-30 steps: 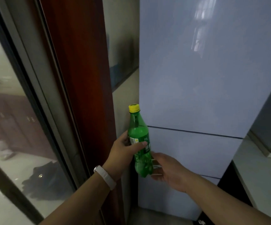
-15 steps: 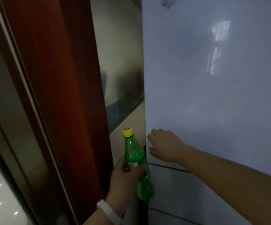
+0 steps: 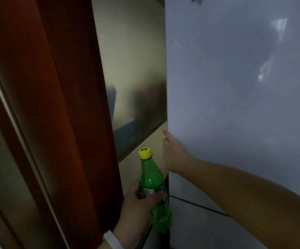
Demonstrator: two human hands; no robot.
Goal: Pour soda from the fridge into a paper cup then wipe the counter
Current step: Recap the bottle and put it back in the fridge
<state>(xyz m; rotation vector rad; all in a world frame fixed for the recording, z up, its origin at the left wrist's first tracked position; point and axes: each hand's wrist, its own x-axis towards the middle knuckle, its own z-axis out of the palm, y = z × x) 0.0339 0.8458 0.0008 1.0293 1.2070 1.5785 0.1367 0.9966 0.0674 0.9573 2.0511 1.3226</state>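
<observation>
A green soda bottle [image 3: 151, 178] with a yellow cap stands upright in my left hand [image 3: 136, 211], which grips it around the label, low in the view. The bottle sits just left of the pale fridge's upper door [image 3: 235, 87]. My right hand [image 3: 174, 155] is at that door's left edge, above the bottle. Its thumb points up and its fingers curl out of sight around the edge. The upper door looks shut. No paper cup or counter is in view.
A dark red wooden door frame [image 3: 64, 105] rises close on the left, with glass beyond it. A beige wall with a shiny panel [image 3: 133, 60] fills the narrow gap between frame and fridge. The fridge's lower door [image 3: 199, 229] starts below a dark seam.
My right hand has left the door's face near its lower corner and slid up onto the left edge, fingers wrapping round it. The bottle stays in my left hand.
</observation>
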